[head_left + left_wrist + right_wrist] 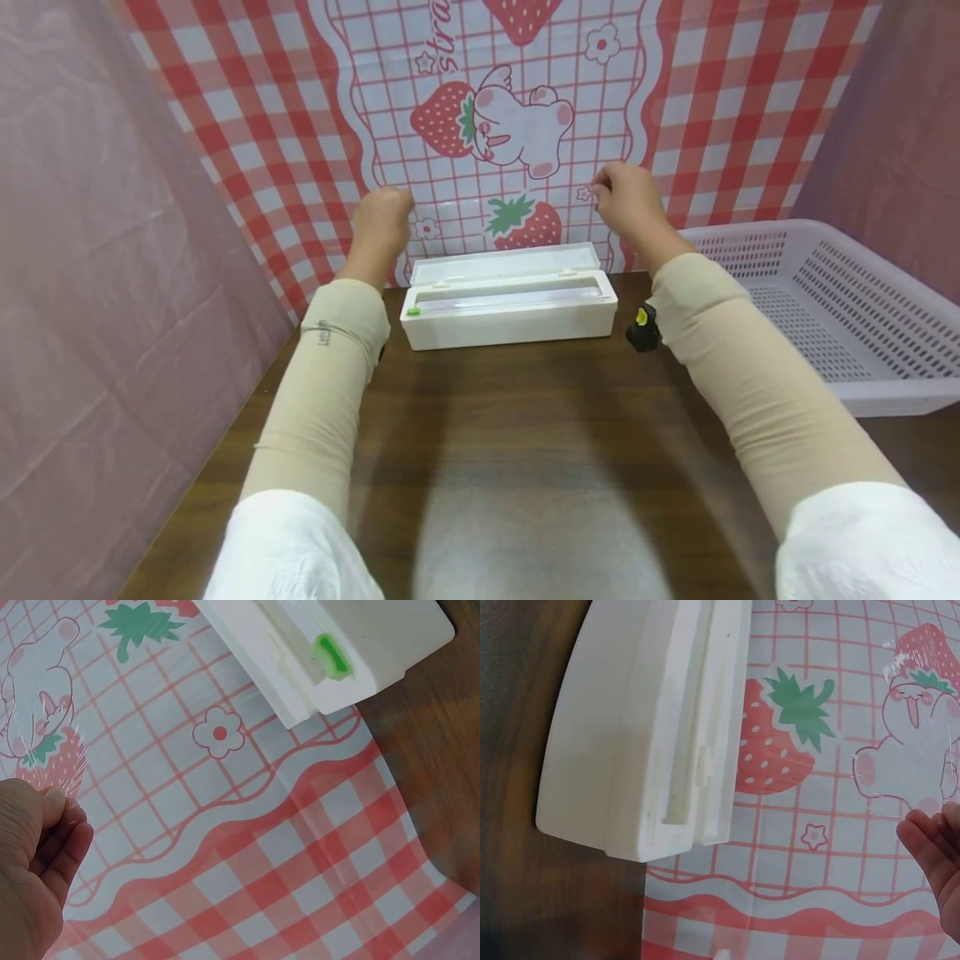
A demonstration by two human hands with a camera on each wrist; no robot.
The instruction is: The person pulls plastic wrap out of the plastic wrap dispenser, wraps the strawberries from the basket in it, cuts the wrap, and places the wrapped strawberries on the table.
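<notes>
Both hands are raised in front of the printed cloth, apart from each other. The left hand (382, 221) pinches a clear sheet of plastic wrap (73, 769) between thumb and fingertips, and creases fan out from the pinch. On the other side the right hand (632, 204) pinches the wrap too; its film (891, 796) is barely visible against the print. Below and between the hands, a white plastic wrap dispenser (517, 327) stands on the table with its lid (510, 262) tilted back. A green slider (413, 311) sits at its left end, and a clear roll (517, 298) lies inside.
A white slotted basket (900, 392) stands at the right of the brown wooden table (517, 400). Behind the dispenser hangs a red-and-white strawberry cloth (262, 100). Pink fabric (112, 292) hangs at the left side. A black device (642, 329) is on the right wrist.
</notes>
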